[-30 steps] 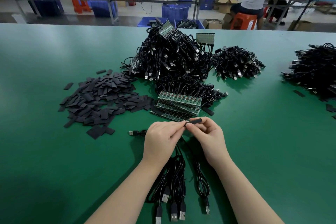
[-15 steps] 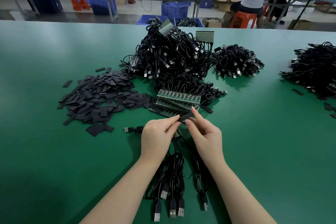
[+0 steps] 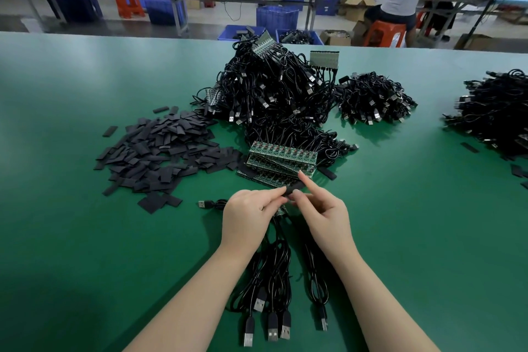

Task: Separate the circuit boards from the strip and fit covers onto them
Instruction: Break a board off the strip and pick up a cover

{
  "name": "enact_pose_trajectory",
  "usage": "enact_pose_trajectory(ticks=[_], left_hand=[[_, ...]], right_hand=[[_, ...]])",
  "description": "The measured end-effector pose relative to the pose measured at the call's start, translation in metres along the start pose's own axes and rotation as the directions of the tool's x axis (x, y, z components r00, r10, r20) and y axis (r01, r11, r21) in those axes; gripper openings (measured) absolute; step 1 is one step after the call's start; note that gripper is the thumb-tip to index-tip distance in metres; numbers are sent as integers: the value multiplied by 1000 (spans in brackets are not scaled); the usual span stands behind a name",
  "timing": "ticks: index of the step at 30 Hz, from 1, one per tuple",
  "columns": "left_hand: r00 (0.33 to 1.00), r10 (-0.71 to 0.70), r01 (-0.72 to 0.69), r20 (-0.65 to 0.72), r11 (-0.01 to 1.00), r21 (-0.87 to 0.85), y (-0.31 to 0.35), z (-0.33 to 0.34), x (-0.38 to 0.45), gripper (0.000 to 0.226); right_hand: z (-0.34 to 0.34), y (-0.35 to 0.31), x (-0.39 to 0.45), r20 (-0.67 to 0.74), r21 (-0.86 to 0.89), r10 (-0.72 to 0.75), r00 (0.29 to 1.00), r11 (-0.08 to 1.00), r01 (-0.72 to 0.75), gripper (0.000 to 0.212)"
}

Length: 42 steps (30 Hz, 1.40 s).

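My left hand point(image 3: 248, 217) and my right hand point(image 3: 323, 208) meet over the green table, both pinching one small black cover point(image 3: 294, 188) between fingertips. The right index finger lies straight along the cover. The board inside the cover is hidden. Just beyond the hands lie stacked green circuit board strips point(image 3: 281, 157) with black cables attached. Loose flat black covers point(image 3: 160, 151) are heaped to the left. Several USB cables point(image 3: 271, 288) trail from under my hands toward me.
A big tangle of black cables with more board strips point(image 3: 271, 88) rises behind, with a smaller cable pile point(image 3: 374, 100) to its right and another pile point(image 3: 497, 114) at the far right. A lone USB plug point(image 3: 204, 204) lies left of my hands. A person sits at a far bench.
My right index finger has straightened along the cover, which now tilts up to the right. Both hands stayed in nearly the same place.
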<state>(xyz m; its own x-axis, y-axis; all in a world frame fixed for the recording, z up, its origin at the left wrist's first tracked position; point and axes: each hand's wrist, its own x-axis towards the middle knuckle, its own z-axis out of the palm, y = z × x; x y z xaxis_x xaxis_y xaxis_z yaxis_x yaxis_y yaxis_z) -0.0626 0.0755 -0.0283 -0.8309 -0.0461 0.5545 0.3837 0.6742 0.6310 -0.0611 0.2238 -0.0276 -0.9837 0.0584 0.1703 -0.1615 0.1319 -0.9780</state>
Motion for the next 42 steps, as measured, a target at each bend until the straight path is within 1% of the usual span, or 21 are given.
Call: enact_pose_trajectory(ticks=[4, 7, 8, 10, 12, 15, 17, 19, 22, 25, 27, 29, 30, 33, 35, 36, 37, 39, 40, 41, 42], left_hand=[[1000, -26, 26, -6, 999, -40, 1, 1, 0, 20], [999, 34, -35, -23, 999, -13, 3, 3, -1, 19], [998, 64, -64, -29, 998, 12, 3, 4, -1, 19], [993, 119, -118, -22, 992, 52, 3, 5, -1, 21], [989, 147, -147, -5, 988, 50, 3, 6, -1, 25], [996, 76, -79, 45, 995, 63, 1, 6, 1, 31], [997, 13, -17, 76, 998, 64, -1, 6, 2, 22], [994, -20, 18, 104, 1000, 19, -2, 5, 3, 13], [990, -25, 29, 138, 999, -23, -3, 5, 3, 11], [993, -33, 43, 114, 995, -90, -3, 5, 2, 12], [996, -48, 58, 80, 991, -122, -2, 4, 2, 15], [997, -71, 76, 40, 990, -121, -2, 2, 2, 21], [995, -95, 98, 29, 988, -123, -2, 1, 2, 24], [985, -174, 175, 20, 972, -156, -5, 0, 1, 30], [979, -201, 202, 24, 964, -176, -7, 1, 1, 28], [978, -206, 207, 28, 961, -182, -8, 1, 1, 26], [977, -208, 211, 35, 959, -189, -8, 2, 2, 25], [977, -210, 215, 46, 954, -208, -10, 4, 2, 24], [976, -210, 216, 49, 952, -216, -10, 5, 2, 23], [976, -211, 217, 51, 951, -221, -12, 5, 2, 23], [975, -214, 220, 53, 949, -224, -13, 5, 2, 23]], right_hand=[[2, 1, 0, 26, 52, 47, 999, 997, -49, 53], [-1, -1, 4, 15, 106, 41, 999, 993, -43, 13], [-1, -1, 4, 22, 92, 28, 999, 995, -30, 11], [-1, 1, 4, 19, 56, 21, 1000, 998, -22, 19], [-3, 4, 6, -31, 88, 38, 999, 996, -35, 21], [-9, 8, 9, -105, 250, 127, 986, 963, -97, 18], [-13, 9, 10, -122, 298, 143, 982, 949, -102, 19], [-13, 8, 8, -100, 263, 130, 987, 960, -100, 16], [-8, 5, 5, -34, 151, 97, 995, 984, -91, 8], [-4, 2, 3, 20, 11, 43, 999, 999, -43, 14], [-3, 0, 3, 2, -7, 24, 1000, 1000, -24, 16], [-6, -3, 3, -58, 80, 40, 997, 996, -35, 16], [-9, -5, 5, -90, 182, 76, 993, 982, -58, 16], [-33, -20, 14, -124, 556, 206, 971, 825, -104, 22], [-57, -32, 25, -233, 655, 213, 949, 756, -9, 22], [-69, -38, 30, -316, 616, 196, 928, 787, 43, 19], [-82, -41, 34, -411, 496, 159, 898, 865, 74, 19], [-106, -41, 45, -553, 46, 28, 833, 999, -3, 20], [-118, -37, 51, -569, -238, -48, 821, 965, -108, 23], [-129, -31, 56, -558, -483, -92, 825, 844, -232, 26], [-138, -25, 60, -545, -644, -98, 833, 685, -341, 28]])
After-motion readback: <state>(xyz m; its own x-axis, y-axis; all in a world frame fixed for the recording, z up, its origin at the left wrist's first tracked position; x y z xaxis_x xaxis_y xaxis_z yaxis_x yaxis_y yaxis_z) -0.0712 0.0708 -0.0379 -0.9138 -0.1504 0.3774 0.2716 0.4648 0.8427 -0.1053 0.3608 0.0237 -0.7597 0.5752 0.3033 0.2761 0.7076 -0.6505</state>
